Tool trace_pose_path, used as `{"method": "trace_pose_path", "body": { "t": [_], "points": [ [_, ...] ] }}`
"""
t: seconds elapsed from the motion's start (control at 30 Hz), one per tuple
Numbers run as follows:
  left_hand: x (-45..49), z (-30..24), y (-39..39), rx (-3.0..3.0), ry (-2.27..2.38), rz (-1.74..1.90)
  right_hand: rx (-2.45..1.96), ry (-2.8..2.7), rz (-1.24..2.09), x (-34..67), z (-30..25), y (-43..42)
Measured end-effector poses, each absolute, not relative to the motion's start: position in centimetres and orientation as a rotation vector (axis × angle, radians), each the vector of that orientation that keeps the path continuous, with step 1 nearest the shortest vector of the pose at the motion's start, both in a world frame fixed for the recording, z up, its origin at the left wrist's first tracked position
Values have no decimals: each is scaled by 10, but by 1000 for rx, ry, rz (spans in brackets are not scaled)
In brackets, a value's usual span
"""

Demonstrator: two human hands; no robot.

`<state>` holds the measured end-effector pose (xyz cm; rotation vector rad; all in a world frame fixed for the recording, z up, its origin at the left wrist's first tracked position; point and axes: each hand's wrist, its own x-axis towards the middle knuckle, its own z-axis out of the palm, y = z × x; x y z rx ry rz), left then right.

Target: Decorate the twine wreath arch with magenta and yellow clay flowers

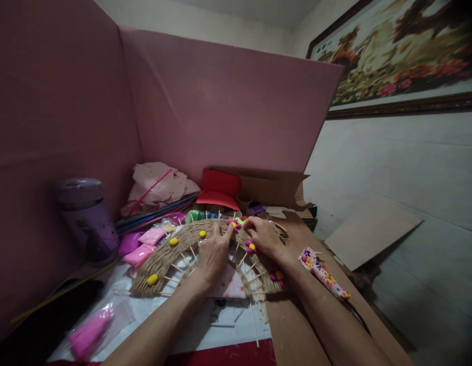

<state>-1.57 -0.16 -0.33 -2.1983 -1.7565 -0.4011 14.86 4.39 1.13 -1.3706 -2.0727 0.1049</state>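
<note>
A half-ring woven of brown twine over thin wooden sticks (159,272) lies in front of me. Yellow clay ovals (152,279) dot its left part, and magenta-petalled clay flowers with yellow centres (251,247) sit on its right part. My left hand (213,256) rests on the top of the arch with its fingers apart, one fingertip touching or right beside the upper flower (233,225). Just to the right, my right hand (265,236) has its fingers curled together in a pinch over the twine. Whatever is between those fingertips is hidden.
Bagged pink clay (138,255) lies left of the arch, with another bag (91,333) nearer me. A purple tumbler (87,223) stands at far left. A flower-patterned glue gun (323,273) with a cord lies right, beside my forearm. Red paper (220,185) and cardboard (274,188) are behind.
</note>
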Motion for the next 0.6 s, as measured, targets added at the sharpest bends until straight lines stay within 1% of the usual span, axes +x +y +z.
{"method": "trace_pose_path", "body": {
  "t": [0.17,0.4,0.6],
  "points": [
    [-16,-4,-4,-2147,-1826,-404,-1369,-2064,115,148,11,44],
    [-17,-7,1,-2167,-1794,-419,-1371,-2063,111,148,13,43],
    [-19,0,10,-2072,-1850,-422,-1371,-2056,95,149,10,45]
  ]
}}
